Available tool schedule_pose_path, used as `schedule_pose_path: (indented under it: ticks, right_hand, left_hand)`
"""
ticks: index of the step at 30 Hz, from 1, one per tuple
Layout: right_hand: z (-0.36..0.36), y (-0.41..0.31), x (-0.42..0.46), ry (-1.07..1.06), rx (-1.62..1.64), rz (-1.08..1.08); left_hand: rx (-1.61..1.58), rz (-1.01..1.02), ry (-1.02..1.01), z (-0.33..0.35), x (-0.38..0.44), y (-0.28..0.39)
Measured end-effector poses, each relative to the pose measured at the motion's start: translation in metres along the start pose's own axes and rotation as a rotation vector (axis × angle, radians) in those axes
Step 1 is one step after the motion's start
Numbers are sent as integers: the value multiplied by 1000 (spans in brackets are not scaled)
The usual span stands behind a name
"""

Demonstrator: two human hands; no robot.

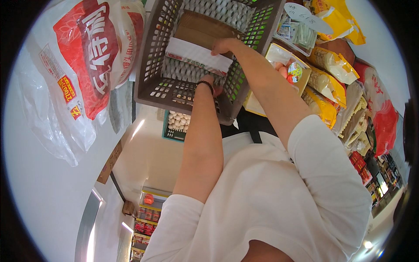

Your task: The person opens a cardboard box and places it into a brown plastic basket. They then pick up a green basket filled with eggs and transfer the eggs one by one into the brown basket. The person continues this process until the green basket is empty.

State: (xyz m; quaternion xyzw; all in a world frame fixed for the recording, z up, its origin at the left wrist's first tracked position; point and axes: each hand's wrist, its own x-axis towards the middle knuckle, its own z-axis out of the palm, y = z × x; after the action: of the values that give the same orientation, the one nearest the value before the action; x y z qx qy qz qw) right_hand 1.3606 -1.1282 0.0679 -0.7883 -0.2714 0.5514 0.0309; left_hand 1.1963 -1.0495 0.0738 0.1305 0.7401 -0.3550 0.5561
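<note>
A grey-brown plastic crate [144, 78] with perforated walls stands before me. Pale mesh-patterned lining [222, 11] covers its inside. Across it lies a brown cardboard piece [196, 29] with a white, printed strip along its near side. My right hand [226, 46] comes in over the crate's right wall, its fingers curled on the cardboard's right part. My left hand [211, 84], with a dark bead bracelet [205, 84] at the wrist, reaches into the crate's near end, just below the white strip. Its fingers are partly hidden, so what they touch is unclear.
On the left lies a large red-and-white plastic sack [88, 59] bearing print. A green crate of eggs [173, 136] shows below the near rim. To the right are a yellow carton [302, 78], several yellow bags [327, 85] and a white sign with handwriting [306, 18].
</note>
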Motion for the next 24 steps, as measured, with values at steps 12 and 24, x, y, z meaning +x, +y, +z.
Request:
schedule_pose_path:
  ticks: [12, 24]
  right_hand:
    - [4, -13, -27, -54, 463, 126]
    - [53, -59, -36, -115, 87, 277]
  left_hand:
    - [-257, 533, -566, 3, -53, -4]
    - [-301, 509, 40, -1, 45, 25]
